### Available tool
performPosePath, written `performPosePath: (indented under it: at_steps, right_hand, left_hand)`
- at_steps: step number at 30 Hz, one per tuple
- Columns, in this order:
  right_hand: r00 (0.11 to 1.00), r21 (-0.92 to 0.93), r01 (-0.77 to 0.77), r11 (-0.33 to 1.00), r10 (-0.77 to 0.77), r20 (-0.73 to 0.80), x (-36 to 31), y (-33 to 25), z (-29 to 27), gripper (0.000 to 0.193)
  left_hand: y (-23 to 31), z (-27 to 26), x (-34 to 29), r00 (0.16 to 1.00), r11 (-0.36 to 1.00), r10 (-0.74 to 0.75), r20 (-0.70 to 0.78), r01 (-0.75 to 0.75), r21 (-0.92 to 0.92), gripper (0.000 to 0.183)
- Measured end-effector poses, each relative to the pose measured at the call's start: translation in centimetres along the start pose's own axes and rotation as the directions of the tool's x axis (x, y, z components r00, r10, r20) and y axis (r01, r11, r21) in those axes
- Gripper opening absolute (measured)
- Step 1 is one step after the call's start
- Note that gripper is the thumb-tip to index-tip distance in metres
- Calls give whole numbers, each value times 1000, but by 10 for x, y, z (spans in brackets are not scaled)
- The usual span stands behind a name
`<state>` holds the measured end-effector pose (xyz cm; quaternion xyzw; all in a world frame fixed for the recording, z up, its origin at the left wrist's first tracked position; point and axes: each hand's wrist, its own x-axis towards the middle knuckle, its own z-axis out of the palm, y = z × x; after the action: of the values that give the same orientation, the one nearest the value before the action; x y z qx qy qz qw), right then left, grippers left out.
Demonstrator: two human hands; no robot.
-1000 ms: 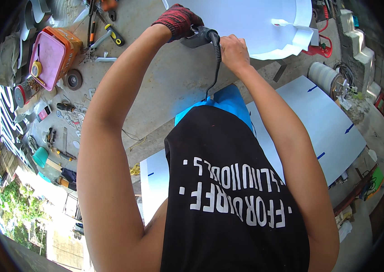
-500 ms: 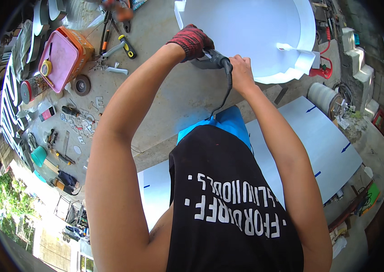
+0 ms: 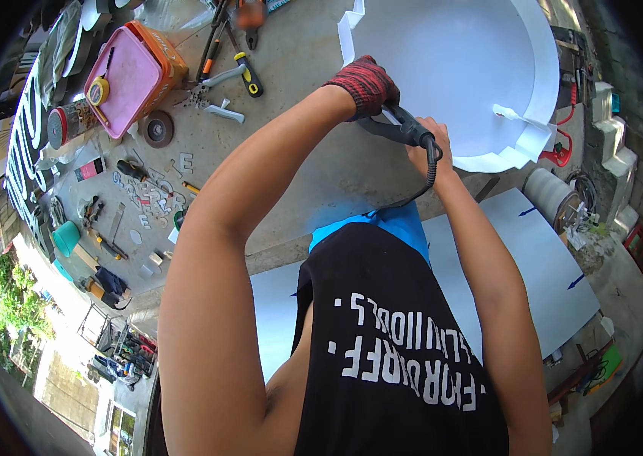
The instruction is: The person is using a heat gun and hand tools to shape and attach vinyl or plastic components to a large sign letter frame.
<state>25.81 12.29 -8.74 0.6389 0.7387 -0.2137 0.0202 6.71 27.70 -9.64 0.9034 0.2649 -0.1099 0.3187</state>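
Observation:
My left hand, in a red-and-black knit glove, is wrapped round the handle of a black corded hand tool; its exact kind does not show. From the tool's near end a black cord hangs down toward my blue shorts. My bare right hand is just right of the tool, fingers curled at the near left edge of a large round white tray-like piece. The tool partly covers those fingers, and what they hold is hidden. The piece has a low upright wall, with a loose strip end inside at the right.
At left stand an orange bucket with a pink lid, a tape roll and cut-out letters. A yellow-black screwdriver lies farther up. White sheets lie nearer me; a drum and concrete steps are at right.
The whole view has shifted, so the bench things, the white piece and both hands appear farther right and slightly lower. My left hand keeps its grip on the tool; the right stays by the edge.

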Motion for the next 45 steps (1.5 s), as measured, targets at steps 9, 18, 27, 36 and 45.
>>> performPosePath:
  at_steps: [9, 18, 27, 36, 45]
  right_hand:
    - [997, -14, 62, 998, -63, -48, -2, 15, 15, 43]
    - [997, 27, 64, 998, -63, -36, 0, 15, 17, 36]
    - [999, 15, 36, 999, -35, -41, -3, 10, 11, 39]
    - [999, 70, 14, 997, -11, -48, 0, 12, 17, 35]
    - [995, 44, 52, 998, -48, -88, 0, 8, 14, 62]
  left_hand:
    - [3, -9, -2, 999, 999, 22, 26, -23, 30, 35]
    - [4, -9, -4, 1000, 999, 17, 20, -18, 34, 34]
    - [3, -7, -1, 998, 999, 23, 54, -25, 47, 37]
    - [4, -8, -3, 999, 1000, -1, 36, -1, 31, 37]
    - [7, -15, -8, 999, 1000, -3, 39, 2, 31, 37]
